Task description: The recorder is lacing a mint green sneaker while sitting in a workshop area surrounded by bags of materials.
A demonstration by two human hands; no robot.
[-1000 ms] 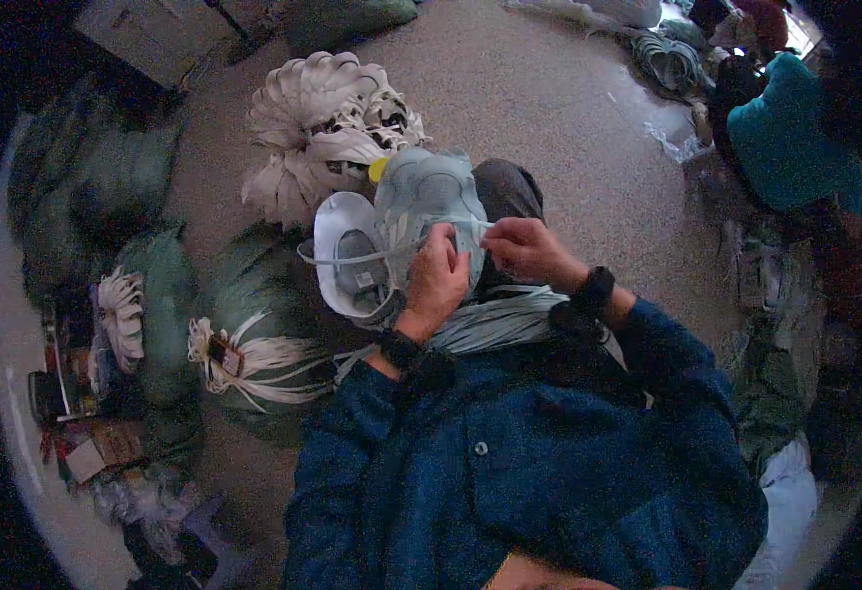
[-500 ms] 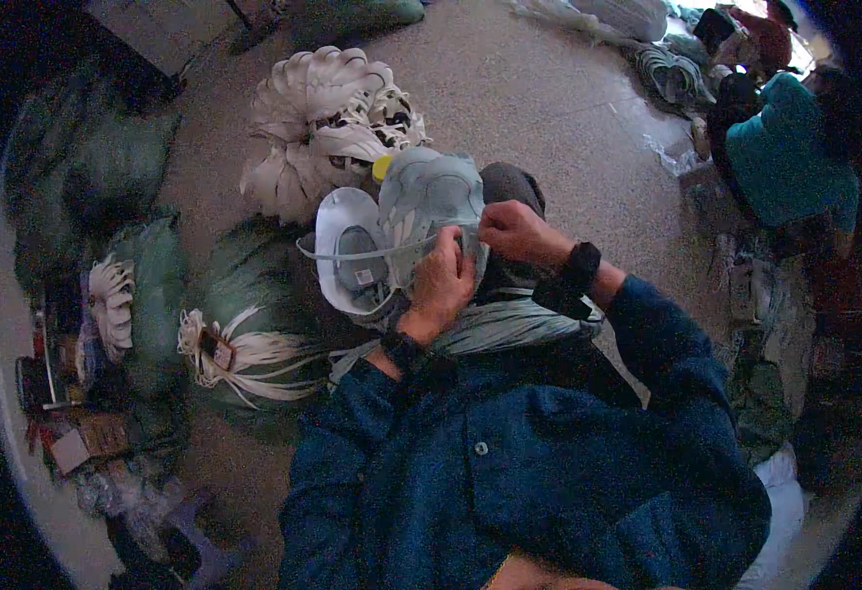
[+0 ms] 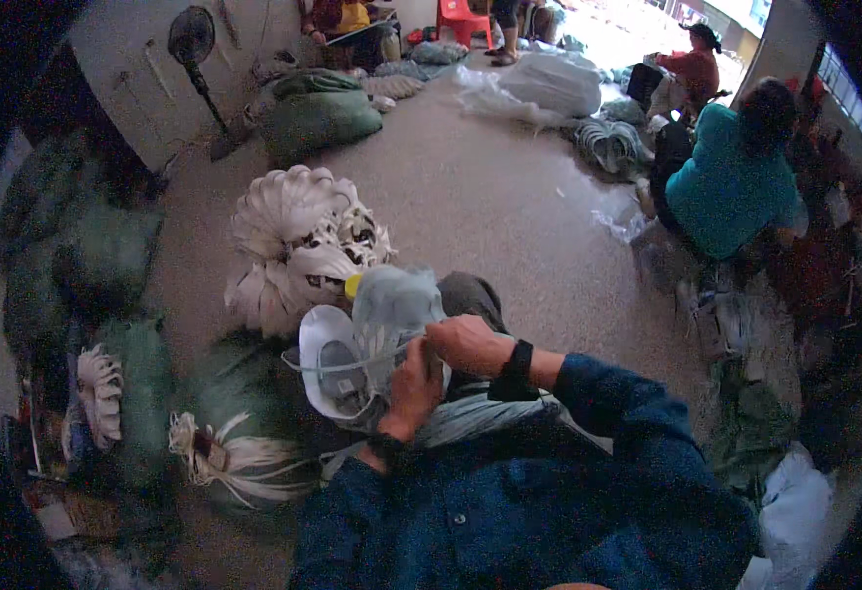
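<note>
In my lap lies a pale grey-green cap [image 3: 397, 303], one of a set of nested caps. A white cap [image 3: 320, 336] with its grey-lined inside facing up sits against its left side. A thin pale strap [image 3: 352, 367] arcs across the white cap toward my fingers. My left hand [image 3: 415, 388] is closed at the near edge of the pale cap. Touching it, my right hand [image 3: 470, 344] is closed in a pinch where the strap ends. The fingertips of both hands are partly hidden.
Beyond my lap, stacked cream caps [image 3: 293, 206] lie on the floor. A green sack with a bundle of pale straps [image 3: 249, 462] stands at my left. A person in teal [image 3: 731, 192] sits at the right. A standing fan [image 3: 193, 49] and green sacks [image 3: 318, 113] are farther back.
The view has tilted up, so more of the far room shows and my hands appear lower. Both hands remain closed together at the pale cap.
</note>
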